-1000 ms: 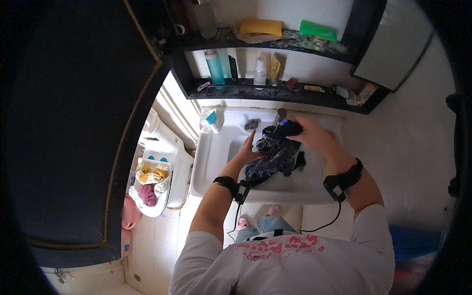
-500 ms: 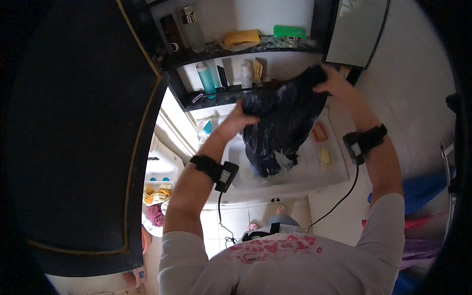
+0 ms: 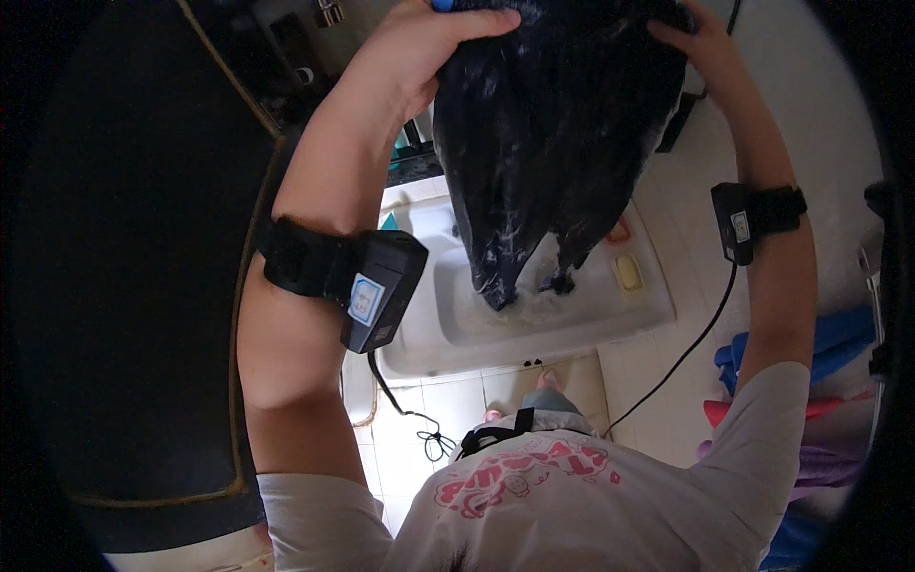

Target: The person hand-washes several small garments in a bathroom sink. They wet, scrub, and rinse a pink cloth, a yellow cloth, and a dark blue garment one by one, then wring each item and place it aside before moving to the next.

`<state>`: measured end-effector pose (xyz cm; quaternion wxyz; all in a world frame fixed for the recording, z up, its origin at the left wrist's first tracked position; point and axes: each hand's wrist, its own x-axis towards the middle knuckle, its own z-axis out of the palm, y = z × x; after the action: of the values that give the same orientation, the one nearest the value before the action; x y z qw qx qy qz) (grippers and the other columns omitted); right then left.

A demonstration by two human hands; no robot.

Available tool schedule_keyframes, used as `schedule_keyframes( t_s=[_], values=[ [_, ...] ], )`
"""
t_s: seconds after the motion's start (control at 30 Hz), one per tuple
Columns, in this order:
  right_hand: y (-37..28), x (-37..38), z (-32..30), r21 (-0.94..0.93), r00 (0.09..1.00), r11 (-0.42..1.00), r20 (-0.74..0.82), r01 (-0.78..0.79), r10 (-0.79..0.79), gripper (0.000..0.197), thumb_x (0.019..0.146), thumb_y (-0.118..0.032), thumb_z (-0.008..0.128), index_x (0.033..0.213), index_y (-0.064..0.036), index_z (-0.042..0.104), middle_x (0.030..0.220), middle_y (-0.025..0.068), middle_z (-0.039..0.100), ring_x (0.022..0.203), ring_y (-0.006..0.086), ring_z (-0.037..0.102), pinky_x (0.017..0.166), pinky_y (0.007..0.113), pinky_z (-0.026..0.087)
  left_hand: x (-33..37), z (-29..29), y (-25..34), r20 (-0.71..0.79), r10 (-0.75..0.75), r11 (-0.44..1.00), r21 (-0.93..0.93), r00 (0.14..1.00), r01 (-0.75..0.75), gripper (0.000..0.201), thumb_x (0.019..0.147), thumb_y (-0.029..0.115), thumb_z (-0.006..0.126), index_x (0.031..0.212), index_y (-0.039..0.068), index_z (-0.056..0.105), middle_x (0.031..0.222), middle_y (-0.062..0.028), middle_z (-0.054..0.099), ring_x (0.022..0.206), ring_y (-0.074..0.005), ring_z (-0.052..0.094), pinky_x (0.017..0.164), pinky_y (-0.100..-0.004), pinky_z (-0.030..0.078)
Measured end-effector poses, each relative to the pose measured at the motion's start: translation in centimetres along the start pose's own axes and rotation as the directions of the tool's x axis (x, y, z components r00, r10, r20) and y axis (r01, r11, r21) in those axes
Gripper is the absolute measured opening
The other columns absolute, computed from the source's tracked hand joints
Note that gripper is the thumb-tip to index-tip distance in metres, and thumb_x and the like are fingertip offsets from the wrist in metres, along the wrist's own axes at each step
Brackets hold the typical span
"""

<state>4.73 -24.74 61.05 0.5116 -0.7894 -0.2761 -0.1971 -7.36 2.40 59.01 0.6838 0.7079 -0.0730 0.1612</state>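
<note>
Dark wet trousers (image 3: 558, 124), streaked with pale suds, hang stretched between both of my hands. My left hand (image 3: 434, 43) is closed on the upper left edge, its thumb lying across the front. At the upper right edge, my right hand (image 3: 701, 40) grips the same cloth. Two leg ends dangle low over the basin of the white sink (image 3: 429, 357), where some foamy water shows; whether they touch it I cannot tell. The top of the garment runs out of view.
A yellow soap bar (image 3: 628, 273) and a red-orange item (image 3: 620, 232) lie on the sink's right ledge. A dark door panel (image 3: 143, 267) stands close on the left. Coloured cloths (image 3: 810, 357) hang at the right. Cabled straps circle both forearms.
Both hands have risen, lifting the trousers higher and closer to me. The cloth now hangs longer and covers most of the shelves behind it.
</note>
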Motion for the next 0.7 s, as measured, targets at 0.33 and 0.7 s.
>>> schedule_keyframes(
  t_s=[0.33, 0.7],
  values=[
    [19.1, -9.2, 10.6, -0.444, 0.761, 0.896, 0.583, 0.005, 0.284, 0.048, 0.073, -0.018, 0.073, 0.114, -0.0063, 0.05, 0.11, 0.0176, 0.057, 0.104, 0.033, 0.054, 0.089, 0.041, 0.044, -3.0, -2.3, -21.6, 0.002, -0.432, 0.72, 0.603, 0.902, 0.343, 0.042, 0.061, 0.025, 0.071, 0.092, -0.002, 0.062, 0.079, -0.0181, 0.064, 0.073, -0.0278, 0.064, 0.066, -0.0374, 0.051],
    [34.8, -31.6, 23.4, -0.672, 0.546, 0.679, 0.703, 0.297, 0.457, 0.055, 0.074, -0.044, 0.071, 0.112, -0.0085, 0.052, 0.127, 0.0173, 0.04, 0.121, 0.0358, 0.036, 0.094, 0.064, 0.031, -13.7, 3.2, -46.8, 0.032, -0.725, 0.219, 0.958, 0.688, 0.186, 0.052, 0.078, 0.052, 0.06, 0.115, 0.015, 0.059, 0.133, -0.0132, 0.04, 0.13, -0.0304, 0.029, 0.095, -0.0629, 0.029]
  ],
)
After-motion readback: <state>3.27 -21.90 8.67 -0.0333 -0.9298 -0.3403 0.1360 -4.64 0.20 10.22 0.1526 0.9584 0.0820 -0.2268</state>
